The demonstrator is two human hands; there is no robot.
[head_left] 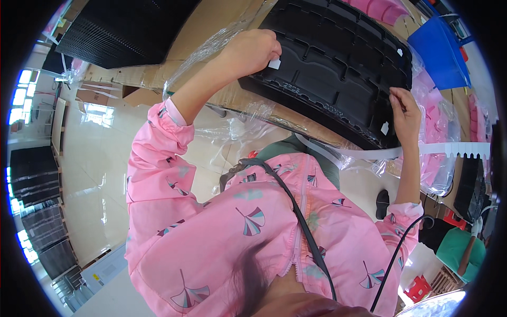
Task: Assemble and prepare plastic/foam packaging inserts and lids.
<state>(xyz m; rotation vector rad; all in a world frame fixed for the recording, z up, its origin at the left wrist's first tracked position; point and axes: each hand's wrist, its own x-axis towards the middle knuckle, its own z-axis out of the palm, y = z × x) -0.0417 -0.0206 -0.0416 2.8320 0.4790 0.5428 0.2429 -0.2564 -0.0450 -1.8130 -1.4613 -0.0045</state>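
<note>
Head camera view: a person in a pink patterned jacket leans over a large black moulded tray (338,63) lying on a cardboard-covered bench (211,31). The left hand (253,50) presses at the tray's near left edge, fingers curled together over a small white label (274,64). The right hand (404,108) rests on the tray's near right corner, fingertips flat on the plastic; whether it pinches anything cannot be told. Two more white labels sit on the tray, one just below the right hand (385,128) and one at the far right (400,52). A white backing strip (449,149) with a toothed edge trails right from the tray's front edge.

The tray's many shallow compartments look empty. Loose clear plastic wrap (222,42) surrounds the tray, and a clear bag of pink sheets (438,164) hangs right of it.

Risks, as a judgement: the tray overhangs the bench edge toward the person, so uneven pressure could tip or slide it off. The slippery wrap underneath makes this more likely. The label under the left hand could crease or land crooked if pressed while the tray shifts. The dangling strip could snag a sleeve.

A blue bin (438,53) stands beyond the tray to the right; its contents are not visible.
</note>
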